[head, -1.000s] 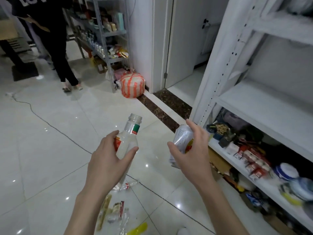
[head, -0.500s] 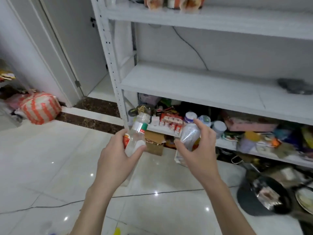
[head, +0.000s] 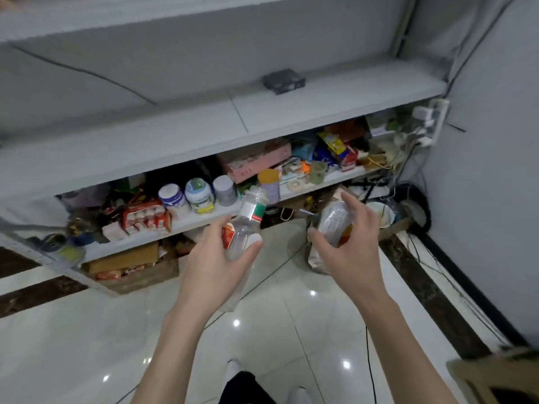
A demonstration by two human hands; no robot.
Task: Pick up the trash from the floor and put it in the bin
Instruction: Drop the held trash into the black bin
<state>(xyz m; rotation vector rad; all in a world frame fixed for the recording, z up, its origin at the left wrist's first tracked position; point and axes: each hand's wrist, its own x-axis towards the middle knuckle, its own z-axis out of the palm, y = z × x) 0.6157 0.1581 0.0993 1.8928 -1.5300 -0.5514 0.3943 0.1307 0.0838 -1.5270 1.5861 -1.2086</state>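
My left hand grips a clear plastic bottle with a red, white and green label, neck tilted up and to the right. My right hand holds a silvery drink can together with a crumpled clear wrapper that hangs below the fingers. Both hands are at chest height over the glossy white tile floor, in front of a white shelving unit. A brown cardboard box with a dark opening shows at the bottom right corner; whether it is the bin I cannot tell.
The white shelving unit fills the upper view; its low shelf is crowded with jars, cartons and packets. Boxes sit under it. A power strip and cables hang by the grey right wall. A black cable crosses the floor.
My view has swung right, from the open floor and doorway past the shelves to the room's right corner. Both hands keep the same hold on the bottle and the can.
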